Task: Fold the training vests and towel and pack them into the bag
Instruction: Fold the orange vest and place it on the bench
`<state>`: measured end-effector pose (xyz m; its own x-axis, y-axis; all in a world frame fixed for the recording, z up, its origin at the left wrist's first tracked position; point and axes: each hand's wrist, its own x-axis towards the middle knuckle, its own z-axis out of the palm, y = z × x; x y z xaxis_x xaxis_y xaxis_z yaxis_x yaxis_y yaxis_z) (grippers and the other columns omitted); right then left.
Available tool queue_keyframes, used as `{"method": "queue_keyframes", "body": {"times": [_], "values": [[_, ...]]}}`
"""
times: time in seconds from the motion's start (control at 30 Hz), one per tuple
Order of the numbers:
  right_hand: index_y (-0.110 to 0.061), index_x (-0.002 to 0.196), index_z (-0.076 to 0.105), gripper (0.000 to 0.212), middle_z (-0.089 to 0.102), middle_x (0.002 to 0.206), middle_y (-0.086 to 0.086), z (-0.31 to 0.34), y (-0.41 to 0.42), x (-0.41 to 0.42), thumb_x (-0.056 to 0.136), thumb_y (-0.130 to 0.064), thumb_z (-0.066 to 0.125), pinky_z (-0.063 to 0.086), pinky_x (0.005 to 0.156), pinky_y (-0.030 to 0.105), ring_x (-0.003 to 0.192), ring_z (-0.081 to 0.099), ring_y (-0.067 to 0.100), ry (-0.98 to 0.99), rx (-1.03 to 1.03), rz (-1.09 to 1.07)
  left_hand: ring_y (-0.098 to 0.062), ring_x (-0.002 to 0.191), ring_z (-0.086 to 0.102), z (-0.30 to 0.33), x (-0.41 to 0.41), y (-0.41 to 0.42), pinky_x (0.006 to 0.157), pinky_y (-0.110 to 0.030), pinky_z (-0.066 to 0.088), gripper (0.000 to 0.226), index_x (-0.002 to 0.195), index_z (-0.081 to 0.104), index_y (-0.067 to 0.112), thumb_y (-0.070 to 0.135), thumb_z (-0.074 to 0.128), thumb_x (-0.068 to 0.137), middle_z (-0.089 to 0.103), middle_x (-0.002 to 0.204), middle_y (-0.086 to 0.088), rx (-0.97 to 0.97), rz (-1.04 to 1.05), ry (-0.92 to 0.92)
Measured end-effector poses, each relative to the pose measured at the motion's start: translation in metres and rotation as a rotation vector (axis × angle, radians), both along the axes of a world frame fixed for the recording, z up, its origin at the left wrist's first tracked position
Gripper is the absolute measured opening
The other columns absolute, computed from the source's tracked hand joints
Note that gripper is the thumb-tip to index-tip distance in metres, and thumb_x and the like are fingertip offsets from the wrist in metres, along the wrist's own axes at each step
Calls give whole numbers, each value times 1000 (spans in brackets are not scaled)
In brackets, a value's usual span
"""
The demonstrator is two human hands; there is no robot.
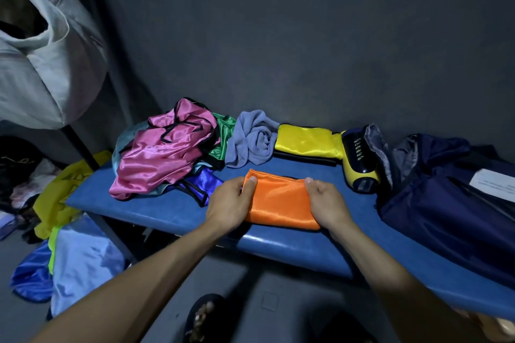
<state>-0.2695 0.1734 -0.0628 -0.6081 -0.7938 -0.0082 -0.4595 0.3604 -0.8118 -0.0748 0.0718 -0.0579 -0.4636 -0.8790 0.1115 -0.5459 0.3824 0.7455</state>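
Both hands, left hand point(230, 205) and right hand point(326, 205), pinch the ends of a shiny orange vest point(280, 199), folded into a compact rectangle on the blue bench point(156, 210). Behind lie a grey towel point(252, 138) and a folded yellow vest point(306, 140).

1. A dim changing room or sports storeroom: bare grey wall point(306, 36) behind a blue padded surface point(156, 211).
2. Shiny training vests point(167, 153) heaped at 10 o'clock; a navy bag point(446, 203) at 3 o'clock.
3. More vests point(80, 262) and clutter on the floor point(22, 267) at 8 o'clock.
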Motion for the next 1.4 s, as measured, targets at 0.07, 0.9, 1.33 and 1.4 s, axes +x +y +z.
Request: {"method": "queue_keyframes", "body": {"times": [0.07,0.9,1.33,1.4], "values": [[-19,64,29,52,35,58,-2,1,-7,-3,109,-41,40,26,57,34,55,36,17,-9,33,-29,-22,67,58,4,-7,-3,60,-37,37,52,69,47,16,52,38,106,55,63,2,-5,43,-56],[-40,152,40,74,26,163,-17,0,31,-20,90,-81,44,23,121,29,153,19,5,751,147,738,-23,117,51,7,-30,-21,80,-41,51,24,115,67,34,26,54,98,55,119,3,-293,-133,-376],[-48,146,46,60,41,156,-24,-21,34,-40,94,-29,70,39,113,37,141,43,4,526,-36,580,-3,128,44,2,30,-44,112,-23,34,65,145,53,30,70,51,93,56,141,16,-346,-653,-217],[-46,139,55,50,53,143,-26,-21,31,-37,96,-23,70,42,108,34,132,49,2,424,-112,510,-1,131,41,-3,35,-43,112,-22,31,85,150,44,34,83,56,82,49,147,19,-402,-669,-271]]}}
